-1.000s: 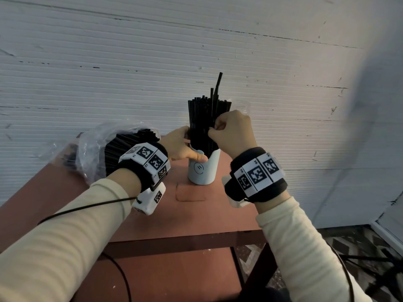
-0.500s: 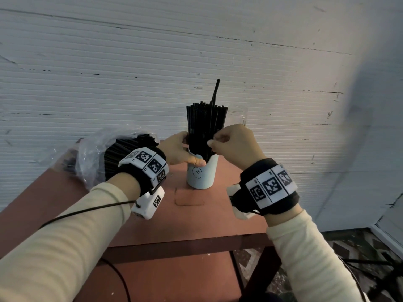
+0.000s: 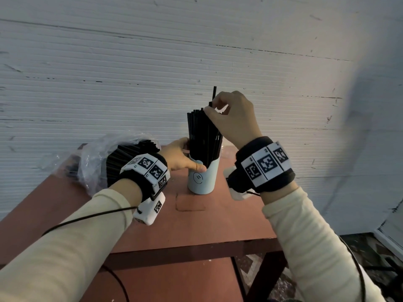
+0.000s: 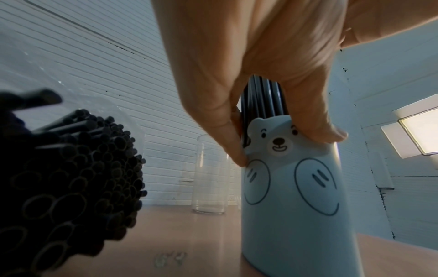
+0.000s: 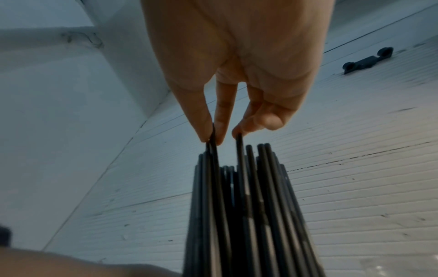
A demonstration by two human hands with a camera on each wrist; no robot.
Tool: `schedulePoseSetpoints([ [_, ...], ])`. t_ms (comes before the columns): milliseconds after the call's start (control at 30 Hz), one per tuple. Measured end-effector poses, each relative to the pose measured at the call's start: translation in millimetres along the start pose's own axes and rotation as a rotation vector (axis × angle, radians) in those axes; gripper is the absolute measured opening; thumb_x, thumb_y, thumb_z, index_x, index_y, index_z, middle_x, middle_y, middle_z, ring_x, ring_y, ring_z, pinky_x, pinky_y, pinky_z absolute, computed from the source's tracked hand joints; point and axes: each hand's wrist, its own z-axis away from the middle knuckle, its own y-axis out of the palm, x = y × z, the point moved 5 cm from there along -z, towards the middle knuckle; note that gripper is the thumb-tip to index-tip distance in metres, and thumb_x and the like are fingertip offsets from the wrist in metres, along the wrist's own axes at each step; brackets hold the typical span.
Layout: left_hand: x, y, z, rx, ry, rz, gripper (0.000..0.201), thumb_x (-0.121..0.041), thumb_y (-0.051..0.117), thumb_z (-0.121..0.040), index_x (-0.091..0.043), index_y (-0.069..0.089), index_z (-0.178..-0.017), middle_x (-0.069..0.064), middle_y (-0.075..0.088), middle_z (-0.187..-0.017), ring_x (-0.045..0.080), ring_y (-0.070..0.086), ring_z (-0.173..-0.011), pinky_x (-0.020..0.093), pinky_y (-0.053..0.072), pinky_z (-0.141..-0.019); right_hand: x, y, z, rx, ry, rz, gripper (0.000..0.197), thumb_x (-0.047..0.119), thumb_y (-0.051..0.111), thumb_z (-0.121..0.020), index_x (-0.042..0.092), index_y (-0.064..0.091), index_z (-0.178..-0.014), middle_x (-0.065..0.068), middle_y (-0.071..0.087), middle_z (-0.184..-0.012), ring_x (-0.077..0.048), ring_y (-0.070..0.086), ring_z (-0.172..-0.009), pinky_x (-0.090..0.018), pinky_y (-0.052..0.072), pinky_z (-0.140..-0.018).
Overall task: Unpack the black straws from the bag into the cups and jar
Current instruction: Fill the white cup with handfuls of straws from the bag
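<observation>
The pale-blue bear-faced cup (image 3: 202,177) stands mid-table, well in from the reddish-brown wooden table's (image 3: 229,223) front edge, packed with upright black plastic straws (image 3: 204,138). The left hand (image 3: 178,156) grips its rim; the right hand (image 3: 236,118) pinches straw tops between thumb and fingertips (image 5: 208,131). The clear plastic bag (image 3: 96,158) of straws lies left, against the white ribbed wall (image 3: 109,83). Only the left wrist view shows a clear glass jar (image 4: 209,176) behind the cup.

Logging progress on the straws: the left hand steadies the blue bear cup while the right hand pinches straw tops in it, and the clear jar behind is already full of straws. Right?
Not quite. The left wrist view shows the clear jar behind the blue bear cup empty. The rest holds: the left hand steadies the cup and the right hand pinches straw tops.
</observation>
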Motion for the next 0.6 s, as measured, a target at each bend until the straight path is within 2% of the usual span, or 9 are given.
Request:
schedulePoseSetpoints([
  [100, 0.5, 0.3, -1.0, -0.004, 0.002, 0.009, 0.08, -0.022, 0.094, -0.057, -0.019, 0.056, -0.127, -0.004, 0.065, -0.119, 0.017, 0.06, -0.116, 0.042, 0.046, -0.106, 5.2, -3.1, 10.6, -0.007, -0.033, -0.054, 0.01, 0.023, 0.068, -0.084, 0.017, 0.063, -0.078, 0.0, 0.062, -0.084, -0.001, 0.05, -0.069, -0.003, 0.035, -0.066],
  [200, -1.7, 1.2, 0.7, -0.005, 0.008, 0.011, 0.078, -0.019, 0.092, -0.061, -0.017, 0.054, -0.129, -0.005, 0.064, -0.115, 0.016, 0.059, -0.116, 0.038, 0.045, -0.105, 2.9, -3.3, 24.0, -0.062, -0.023, -0.122, 0.012, 0.019, 0.066, -0.087, 0.011, 0.062, -0.079, -0.002, 0.065, -0.075, -0.012, 0.057, -0.069, -0.015, 0.043, -0.064],
  [267, -1.8, 1.5, 1.5, -0.009, 0.007, 0.018, 0.08, -0.018, 0.092, -0.061, -0.018, 0.053, -0.131, -0.003, 0.065, -0.118, 0.016, 0.059, -0.116, 0.037, 0.045, -0.106, -2.0, 1.5, 29.6, -0.035, 0.016, -0.126, 0.01, 0.017, 0.064, -0.088, 0.01, 0.062, -0.083, 0.0, 0.066, -0.073, -0.013, 0.06, -0.069, -0.019, 0.045, -0.064],
  [467, 0.7, 0.7, 0.3, -0.01, 0.006, 0.015, 0.08, -0.023, 0.093, -0.059, -0.019, 0.054, -0.129, -0.003, 0.065, -0.119, 0.016, 0.06, -0.114, 0.038, 0.045, -0.106, -13.4, 10.5, 27.5, 0.007, 0.088, -0.042, 0.002, 0.009, 0.064, -0.086, 0.008, 0.066, -0.087, -0.007, 0.069, -0.079, -0.021, 0.068, -0.078, -0.029, 0.054, -0.076],
  [600, 1.0, 1.6, 0.7, 0.016, 0.026, 0.035, 0.082, -0.027, 0.094, -0.056, -0.018, 0.055, -0.128, -0.003, 0.066, -0.119, 0.016, 0.06, -0.114, 0.039, 0.046, -0.105, -19.2, 22.5, 30.3, 0.082, 0.121, 0.026, 0.004, 0.006, 0.063, -0.084, 0.009, 0.065, -0.083, -0.01, 0.069, -0.08, -0.023, 0.068, -0.08, -0.033, 0.055, -0.077],
])
